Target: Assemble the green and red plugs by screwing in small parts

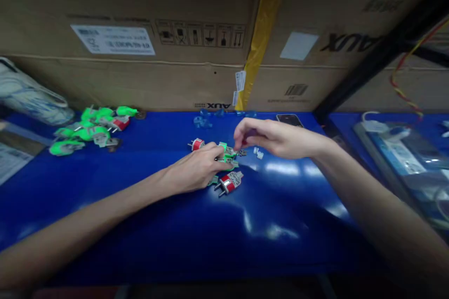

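My left hand (199, 166) is closed on a green plug housing (228, 163), thumb and forefinger gripping its side. Just above it lies another green plug piece (227, 150), partly covered by the fingers. My right hand (261, 136) is bent over that piece with its fingertips pinched close to it; what they hold, if anything, I cannot make out. Below the left fingers rests a red and white plug (229, 182) with two metal pins, its inside showing. A second red and white plug (197, 144) sits behind the left hand. Small dark parts (242, 153) and white clips (258, 153) lie beneath the right hand.
A pile of green plugs (93, 126) is at the left on the blue table (140, 229). Blue translucent pieces (202, 122) and a phone (289, 120) lie along the back, before large cardboard boxes (168, 81). Bagged items (414, 154) are at the right.
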Demonstrator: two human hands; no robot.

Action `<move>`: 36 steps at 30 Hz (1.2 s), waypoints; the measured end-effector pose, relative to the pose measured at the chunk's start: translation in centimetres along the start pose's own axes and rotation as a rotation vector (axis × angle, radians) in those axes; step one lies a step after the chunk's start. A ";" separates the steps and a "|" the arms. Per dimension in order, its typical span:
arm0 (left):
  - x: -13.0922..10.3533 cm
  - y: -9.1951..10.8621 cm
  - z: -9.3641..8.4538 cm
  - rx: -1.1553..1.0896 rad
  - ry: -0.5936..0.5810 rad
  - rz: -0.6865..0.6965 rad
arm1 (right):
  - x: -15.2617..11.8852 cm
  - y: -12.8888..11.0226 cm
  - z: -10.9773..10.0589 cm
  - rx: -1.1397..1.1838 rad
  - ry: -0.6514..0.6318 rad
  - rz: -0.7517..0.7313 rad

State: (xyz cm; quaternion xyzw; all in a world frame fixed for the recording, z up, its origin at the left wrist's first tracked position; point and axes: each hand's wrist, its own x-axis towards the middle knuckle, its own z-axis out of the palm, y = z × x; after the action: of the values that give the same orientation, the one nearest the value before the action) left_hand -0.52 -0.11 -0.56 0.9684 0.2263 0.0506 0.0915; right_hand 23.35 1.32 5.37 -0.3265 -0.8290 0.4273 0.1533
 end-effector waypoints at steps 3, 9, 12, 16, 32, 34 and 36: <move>0.0 0.0 0.0 -0.001 -0.011 -0.023 | 0.5 0.8 0.1 0.037 0.097 0.041; 0.1 -0.1 0.3 -0.003 0.018 0.002 | 0.4 2.1 1.7 0.181 0.277 0.103; 0.0 -0.2 0.5 -0.003 0.035 0.003 | 0.5 2.2 2.6 0.218 0.400 0.197; -0.1 -0.2 0.5 -0.013 0.025 -0.007 | 0.5 1.5 3.2 0.080 0.499 0.264; 0.0 -0.1 0.2 0.008 0.016 -0.004 | 1.1 0.9 0.5 -0.005 0.159 0.036; 0.0 -0.1 0.2 0.003 0.028 0.005 | 0.9 1.0 1.1 0.018 0.225 0.077; 0.0 -0.1 0.3 -0.004 0.029 0.008 | 0.8 1.1 1.8 0.027 0.305 0.134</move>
State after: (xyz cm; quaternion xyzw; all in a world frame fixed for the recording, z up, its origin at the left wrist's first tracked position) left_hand -0.53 -0.03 -0.84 0.9684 0.2235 0.0652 0.0897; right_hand 22.23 1.23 3.44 -0.4403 -0.7666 0.3930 0.2528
